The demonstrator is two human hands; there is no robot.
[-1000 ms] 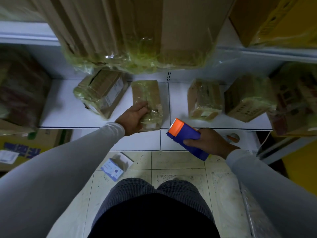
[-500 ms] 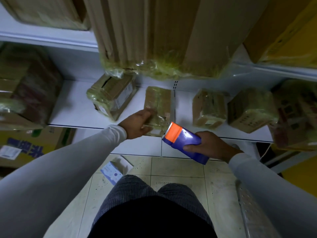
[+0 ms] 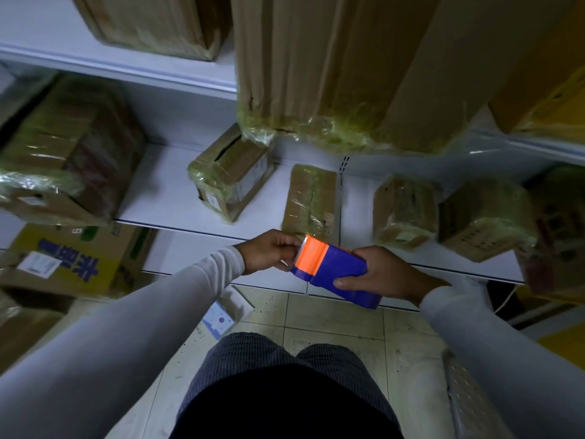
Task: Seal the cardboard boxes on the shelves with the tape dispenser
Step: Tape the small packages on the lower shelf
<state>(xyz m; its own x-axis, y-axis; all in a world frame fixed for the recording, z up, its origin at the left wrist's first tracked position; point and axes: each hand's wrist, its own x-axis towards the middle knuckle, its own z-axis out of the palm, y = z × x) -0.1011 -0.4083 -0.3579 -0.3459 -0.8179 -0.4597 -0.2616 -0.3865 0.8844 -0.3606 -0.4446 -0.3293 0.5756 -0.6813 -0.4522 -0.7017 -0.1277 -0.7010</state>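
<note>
Head view looks down past two grey sleeves at a white shelf [image 3: 177, 185] carrying several small cardboard boxes wrapped in yellowish tape. The right hand [image 3: 384, 274] has its grip wrapped around the blue body of the tape dispenser [image 3: 335, 270], thumb underneath on the near side and fingers over the far edge, holding it in the air in front of the shelf's front edge. The dispenser's orange head with its toothed blade points left, toward the left hand [image 3: 269, 255]. That hand's fingers are curled in a pinch right at the blade end; whether tape is actually between the fingertips cannot be told. Just behind the dispenser on the shelf lies a flat, long box [image 3: 311, 198], touched by neither hand. Left of it sits a taller box [image 3: 231, 175] with a white label, and to the right two more wrapped boxes [image 3: 405, 210] stand side by side. A large box [image 3: 345, 68] overhangs from the shelf above. On the tiled floor below lies a small white and blue carton [image 3: 224, 315].
</note>
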